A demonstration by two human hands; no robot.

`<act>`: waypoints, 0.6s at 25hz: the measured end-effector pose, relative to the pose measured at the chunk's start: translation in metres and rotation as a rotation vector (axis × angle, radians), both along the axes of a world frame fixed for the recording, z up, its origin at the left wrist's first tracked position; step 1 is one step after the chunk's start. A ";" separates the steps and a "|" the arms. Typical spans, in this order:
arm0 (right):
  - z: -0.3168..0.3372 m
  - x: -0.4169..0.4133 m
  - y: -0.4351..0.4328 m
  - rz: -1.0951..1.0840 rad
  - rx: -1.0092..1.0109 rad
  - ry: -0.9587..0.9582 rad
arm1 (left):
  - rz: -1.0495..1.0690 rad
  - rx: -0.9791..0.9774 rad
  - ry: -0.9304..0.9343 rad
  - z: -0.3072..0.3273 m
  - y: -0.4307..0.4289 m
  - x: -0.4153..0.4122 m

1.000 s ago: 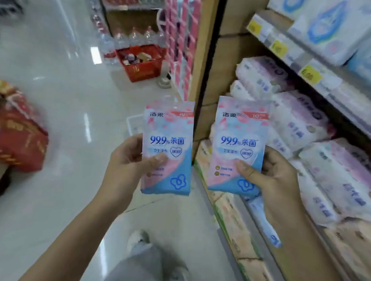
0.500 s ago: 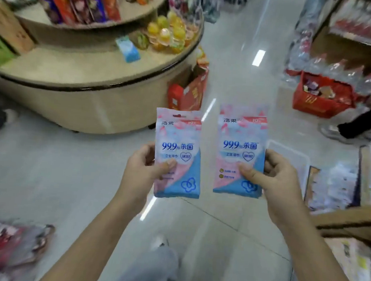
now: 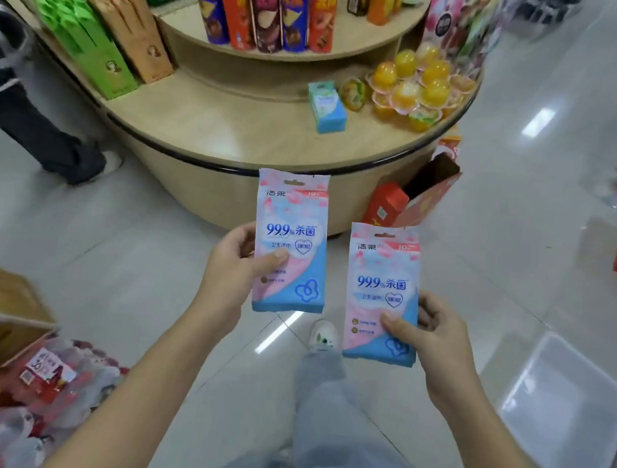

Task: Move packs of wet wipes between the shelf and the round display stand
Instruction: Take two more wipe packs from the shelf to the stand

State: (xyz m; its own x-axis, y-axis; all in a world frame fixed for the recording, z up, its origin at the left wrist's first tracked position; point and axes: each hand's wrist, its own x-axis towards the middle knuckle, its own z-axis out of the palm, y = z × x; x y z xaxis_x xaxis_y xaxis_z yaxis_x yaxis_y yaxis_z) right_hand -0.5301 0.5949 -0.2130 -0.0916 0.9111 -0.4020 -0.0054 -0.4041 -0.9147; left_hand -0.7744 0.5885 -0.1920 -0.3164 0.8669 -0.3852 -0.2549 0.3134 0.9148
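Below and between the grips, a grey trouser leg (image 3: 322,403) and a white shoe (image 3: 324,336) on the pale tiled floor (image 3: 129,255). Low on the floor, right of the right grip (image 3: 436,338), a clear plastic bin (image 3: 563,413). In the right grip, closed on its lower right part, the right wipes pack (image 3: 383,277): pink and blue, upright, printed face toward the camera, thumb (image 3: 396,321) laid across the front. In the left grip (image 3: 231,264), closed likewise on the lower left edge, the left wipes pack (image 3: 292,232), same print, upright, higher than the other and apart from it. Just beyond the left grip, the round display stand (image 3: 230,167) with its black rim. Beyond the right grip, against the stand's base, a red carton (image 3: 386,203). Farther on, on the stand's lower surface, a small blue pack (image 3: 327,110) lying alone, with orange jelly cups (image 3: 413,86) to its right. Far left, green boxes (image 3: 88,43) and brown boxes (image 3: 131,28). Farthest, on the upper tier, upright crisp tubes (image 3: 267,10).
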 end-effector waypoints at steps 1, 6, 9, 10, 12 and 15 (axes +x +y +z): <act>-0.003 -0.009 0.026 0.019 0.000 -0.003 | 0.027 -0.007 -0.005 -0.005 0.017 -0.006; 0.001 -0.063 0.169 0.126 0.000 0.010 | 0.147 -0.103 -0.053 -0.026 0.107 -0.040; 0.012 -0.097 0.241 0.190 0.030 0.010 | 0.199 -0.149 -0.063 -0.038 0.151 -0.058; 0.012 -0.108 0.264 0.198 0.031 0.009 | 0.221 -0.162 -0.067 -0.043 0.168 -0.065; 0.008 -0.130 0.300 0.200 0.006 0.019 | 0.233 -0.178 -0.077 -0.054 0.196 -0.079; -0.012 -0.166 0.346 0.184 -0.073 0.052 | 0.223 -0.186 -0.111 -0.074 0.249 -0.110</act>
State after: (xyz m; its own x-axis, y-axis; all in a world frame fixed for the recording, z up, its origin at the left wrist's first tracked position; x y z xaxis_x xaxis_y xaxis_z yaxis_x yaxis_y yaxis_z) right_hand -0.6964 0.9407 -0.2247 -0.2765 0.8456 -0.4566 0.0282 -0.4678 -0.8834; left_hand -0.8846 0.8373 -0.2660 -0.4383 0.6918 -0.5738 -0.4316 0.3980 0.8095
